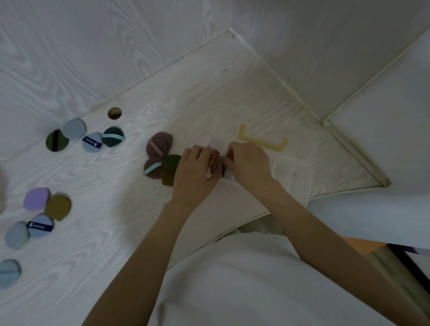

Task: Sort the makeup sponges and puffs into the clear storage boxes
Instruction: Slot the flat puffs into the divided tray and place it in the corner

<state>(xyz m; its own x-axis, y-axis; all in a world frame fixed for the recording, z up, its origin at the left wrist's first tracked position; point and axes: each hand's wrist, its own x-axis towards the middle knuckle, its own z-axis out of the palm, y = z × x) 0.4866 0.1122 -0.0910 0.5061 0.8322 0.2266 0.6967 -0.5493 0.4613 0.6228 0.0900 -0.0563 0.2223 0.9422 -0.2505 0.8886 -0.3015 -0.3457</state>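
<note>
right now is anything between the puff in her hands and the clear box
Nothing visible. Both hands, left and right, hold the pink puff right at the edge of the clear box; the brown puffs lie off to the left.

Person seen from above, head camera. Both forearms bare from elbow to wrist; no sleeves reach into view. Left hand (196, 168) and right hand (248, 163) bare: no gloves, rings, watch or bracelets visible. Nails too blurred to judge. Torso at 6 o'clock is covered by a plain white garment (248, 292), loose, softly creased, no print or buttons showing.
</note>
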